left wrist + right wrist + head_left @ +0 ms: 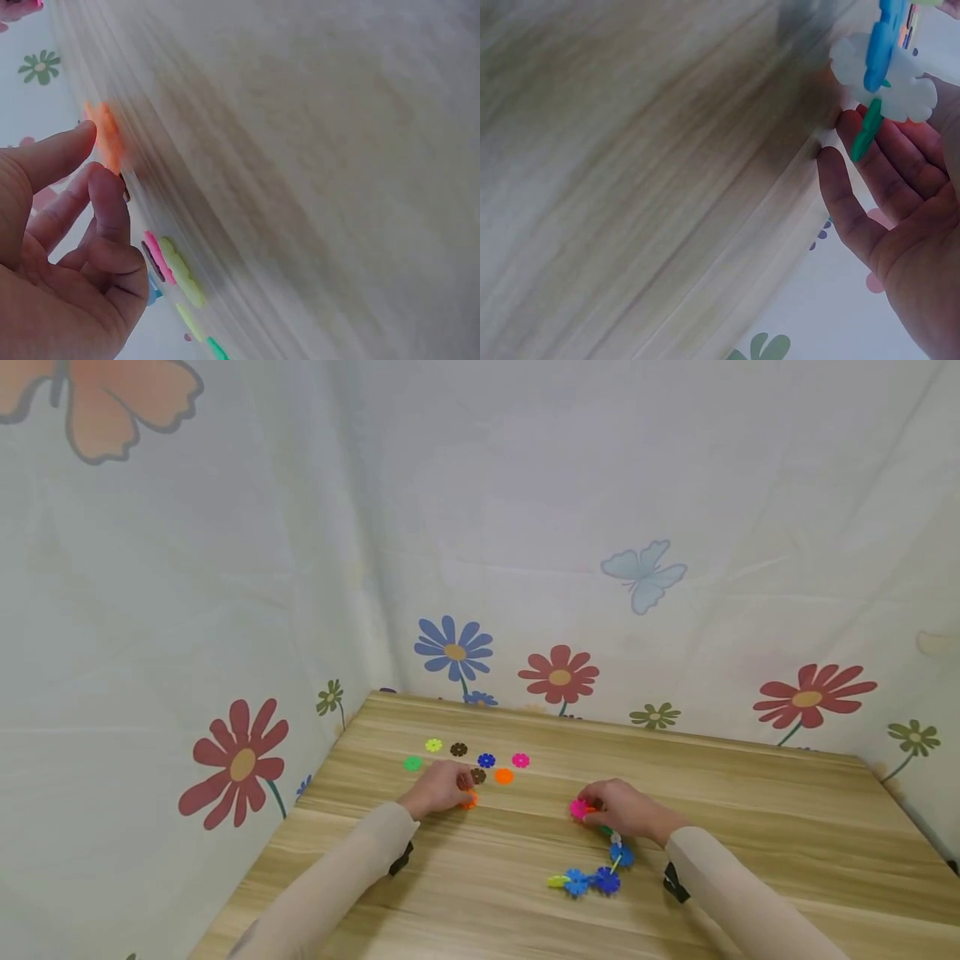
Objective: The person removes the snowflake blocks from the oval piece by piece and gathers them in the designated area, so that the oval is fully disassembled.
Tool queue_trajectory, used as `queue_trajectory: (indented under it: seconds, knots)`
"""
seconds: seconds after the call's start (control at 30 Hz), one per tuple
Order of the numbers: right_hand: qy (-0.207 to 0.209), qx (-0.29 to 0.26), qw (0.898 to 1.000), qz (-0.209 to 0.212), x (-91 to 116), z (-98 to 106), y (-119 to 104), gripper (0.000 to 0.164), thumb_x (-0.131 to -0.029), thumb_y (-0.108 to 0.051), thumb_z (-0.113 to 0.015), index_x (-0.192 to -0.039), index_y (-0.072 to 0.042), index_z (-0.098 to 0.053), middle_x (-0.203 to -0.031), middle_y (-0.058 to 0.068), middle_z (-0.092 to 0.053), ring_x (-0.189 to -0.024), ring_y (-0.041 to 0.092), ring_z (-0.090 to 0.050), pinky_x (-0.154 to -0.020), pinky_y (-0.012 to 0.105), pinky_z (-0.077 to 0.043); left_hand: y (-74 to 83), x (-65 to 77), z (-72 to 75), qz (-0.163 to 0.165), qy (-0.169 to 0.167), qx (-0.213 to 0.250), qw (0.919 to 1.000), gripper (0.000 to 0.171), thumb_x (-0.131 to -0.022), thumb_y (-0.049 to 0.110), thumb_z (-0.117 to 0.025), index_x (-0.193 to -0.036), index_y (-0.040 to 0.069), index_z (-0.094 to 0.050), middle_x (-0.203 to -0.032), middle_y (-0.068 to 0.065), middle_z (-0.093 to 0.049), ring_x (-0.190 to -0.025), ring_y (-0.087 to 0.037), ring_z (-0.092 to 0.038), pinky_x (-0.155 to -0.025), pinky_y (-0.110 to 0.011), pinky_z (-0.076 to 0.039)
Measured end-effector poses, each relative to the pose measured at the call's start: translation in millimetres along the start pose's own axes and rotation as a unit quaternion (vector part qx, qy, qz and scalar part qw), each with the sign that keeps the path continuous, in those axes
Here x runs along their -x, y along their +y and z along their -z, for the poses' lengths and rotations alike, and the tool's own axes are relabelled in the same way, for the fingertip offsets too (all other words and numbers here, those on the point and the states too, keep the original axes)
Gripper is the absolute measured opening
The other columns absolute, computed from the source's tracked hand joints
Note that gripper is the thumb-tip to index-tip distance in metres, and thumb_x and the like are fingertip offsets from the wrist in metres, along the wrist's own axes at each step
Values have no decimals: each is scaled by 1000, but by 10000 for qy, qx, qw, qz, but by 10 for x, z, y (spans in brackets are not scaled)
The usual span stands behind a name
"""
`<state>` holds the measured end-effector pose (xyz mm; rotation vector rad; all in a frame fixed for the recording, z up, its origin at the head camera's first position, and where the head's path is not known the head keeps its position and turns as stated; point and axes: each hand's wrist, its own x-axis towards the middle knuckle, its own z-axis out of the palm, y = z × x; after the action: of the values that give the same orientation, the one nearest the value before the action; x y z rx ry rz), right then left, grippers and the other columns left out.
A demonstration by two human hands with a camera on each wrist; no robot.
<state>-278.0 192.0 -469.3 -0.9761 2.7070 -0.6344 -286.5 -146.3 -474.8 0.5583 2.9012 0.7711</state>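
Note:
My left hand point(441, 787) pinches an orange snowflake disc point(470, 799) between thumb and fingertips, low over the wooden table. In the left wrist view the orange disc point(109, 136) is blurred at the thumb tip. My right hand point(626, 810) holds the far end of a chain of interlocked snowflake discs, at a pink disc point(578, 810) and an orange one partly covered by the fingers. From there the chain curves toward me through green, white and blue discs point(622, 855) to a yellow disc point(557, 882). The right wrist view shows the white disc point(919, 86) and green disc point(867, 131) near the fingers.
Several loose discs lie flat beyond my left hand, among them a green disc point(412, 763), a blue disc point(487, 761), a pink disc point(521, 761) and an orange disc point(504, 776). A flower-printed curtain point(525, 568) hangs behind and left of the table point(480, 910).

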Motion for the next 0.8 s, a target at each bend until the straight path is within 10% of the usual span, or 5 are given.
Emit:
queue_trajectory:
  seconds: [0.3, 0.8]
  knots:
    - [0, 19, 10000, -29, -11, -1, -5, 26, -87, -17, -70, -109, -4, -65, -94, -4, -62, -82, 10, -55, -76, 32, -49, 28, -52, -3, -121, 86, 199, 9997, 8, -83, 15, -70, -80, 12, -63, -77, 3, -60, -71, -13, -53, -68, -30, -47]
    - [101, 204, 9996, 134, -40, -30, 43, 29, -87, -19, -69, -112, -5, -64, -103, -1, -64, -89, 13, -57, -81, 35, -49, 542, -243, -195, -173, -164, 591, 9980, 7, -86, 16, -67, -80, 13, -65, -76, 6, -60, -69, -8, -53, -63, -24, -46]
